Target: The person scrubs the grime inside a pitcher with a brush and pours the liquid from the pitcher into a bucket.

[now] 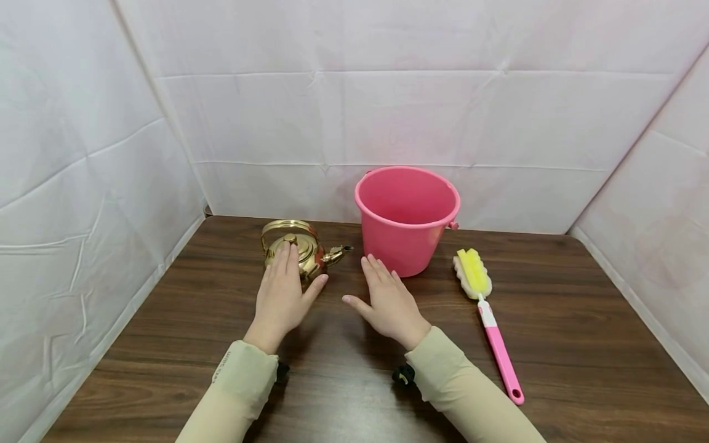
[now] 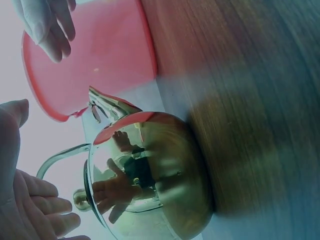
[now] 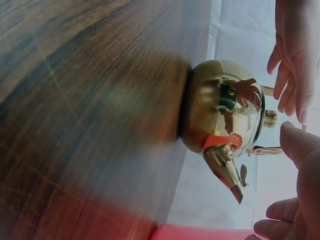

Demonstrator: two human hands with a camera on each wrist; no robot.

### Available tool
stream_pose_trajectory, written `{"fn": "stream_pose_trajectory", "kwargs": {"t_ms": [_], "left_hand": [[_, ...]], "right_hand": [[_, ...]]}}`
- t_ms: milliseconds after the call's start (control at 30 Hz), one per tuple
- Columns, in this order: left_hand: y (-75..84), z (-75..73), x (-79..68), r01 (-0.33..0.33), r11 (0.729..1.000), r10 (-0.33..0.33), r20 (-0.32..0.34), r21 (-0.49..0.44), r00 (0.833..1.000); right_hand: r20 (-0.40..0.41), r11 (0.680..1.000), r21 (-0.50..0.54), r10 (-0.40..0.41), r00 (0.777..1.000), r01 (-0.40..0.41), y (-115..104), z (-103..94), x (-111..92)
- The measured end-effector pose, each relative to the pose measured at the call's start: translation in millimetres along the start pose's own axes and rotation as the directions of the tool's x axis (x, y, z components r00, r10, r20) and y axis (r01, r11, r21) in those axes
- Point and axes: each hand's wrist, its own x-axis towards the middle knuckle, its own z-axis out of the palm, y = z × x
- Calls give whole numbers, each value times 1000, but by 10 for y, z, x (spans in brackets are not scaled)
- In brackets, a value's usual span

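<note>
Bare hands, pale beige sleeves, small dark lettering on left cuff, black wrist devices

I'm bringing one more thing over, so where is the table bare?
Bare table lies between the brush and the right sheet, and between the kettle and the left sheet. The middle is crowded: left hand by the kettle, right hand close in front of the bucket.

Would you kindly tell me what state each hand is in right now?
Left hand: open, holding nothing, near the gold kettle.
Right hand: open, holding nothing, near the pink bucket.
</note>
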Motion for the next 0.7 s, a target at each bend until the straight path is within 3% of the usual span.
{"fn": "stream_pose_trajectory", "kwargs": {"t_ms": [700], "left_hand": [[-76, -29, 1, 2, 999, -5, -58, -40, 998]], "right_hand": [[20, 999, 2, -34, 999, 34, -120, 49, 92]]}}
